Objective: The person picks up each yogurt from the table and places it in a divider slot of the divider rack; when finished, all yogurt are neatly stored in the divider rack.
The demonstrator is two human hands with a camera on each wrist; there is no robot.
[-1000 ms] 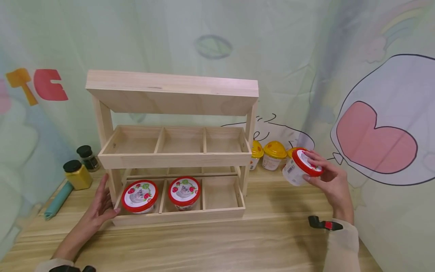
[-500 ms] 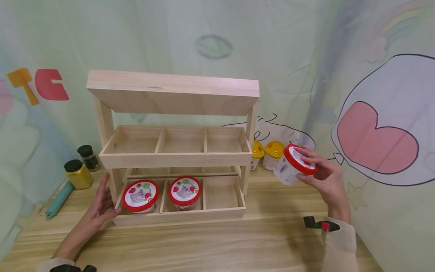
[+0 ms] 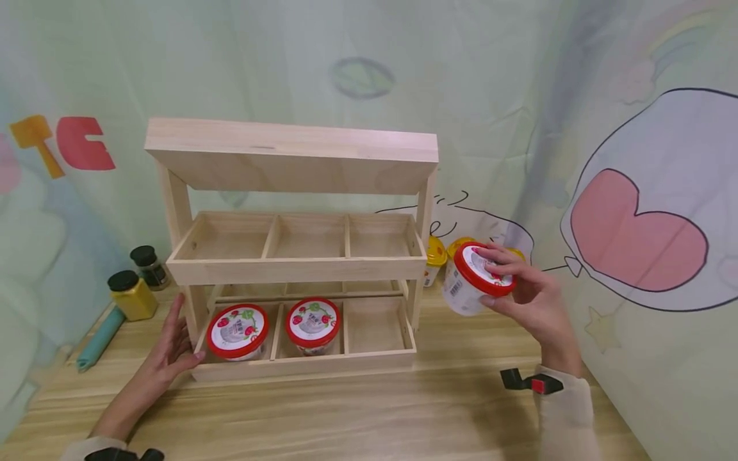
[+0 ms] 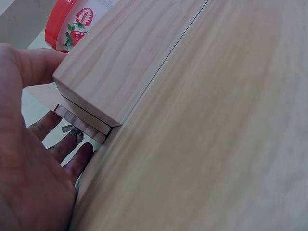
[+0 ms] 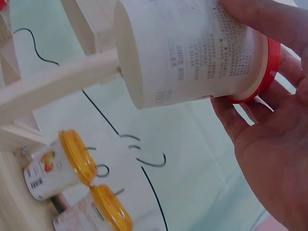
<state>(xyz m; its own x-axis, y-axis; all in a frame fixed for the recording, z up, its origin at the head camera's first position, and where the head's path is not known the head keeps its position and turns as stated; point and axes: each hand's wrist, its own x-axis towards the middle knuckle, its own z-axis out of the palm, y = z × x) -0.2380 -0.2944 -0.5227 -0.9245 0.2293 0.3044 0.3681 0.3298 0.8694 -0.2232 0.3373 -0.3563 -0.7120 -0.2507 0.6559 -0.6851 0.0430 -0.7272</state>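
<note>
The right hand [image 3: 533, 298] grips a red-lidded cup [image 3: 475, 282] by its lid, fingers curled round the rim, and holds it tilted in the air just off the rack's [image 3: 291, 157] lower right post, at about 3 o'clock from the rack. In the right wrist view the cup [image 5: 187, 53] shows its white printed side, with the red rim pinched between fingers [image 5: 260, 19] and palm.

The left hand [image 3: 173, 349] lies relaxed with fingers straight against the rack's lower left corner, at about 8 o'clock from it, the thumb on the front edge of the bottom tray. The left wrist view shows the fingers [image 4: 62, 144] tucked along the side of that corner, holding nothing.

In the bottom tray, two red cups [image 3: 237, 331] fill the left and middle compartments. The middle shelf [image 3: 296, 269] has three compartments.

Behind the held cup, at 12 o'clock from it, yellow cups [image 3: 435, 259] stand on the desk [image 3: 369, 416] near the wall. At 9 o'clock from the rack stand a yellow jar [image 3: 129, 296], a dark jar [image 3: 147, 266] and a teal roll [image 3: 98, 339].
</note>
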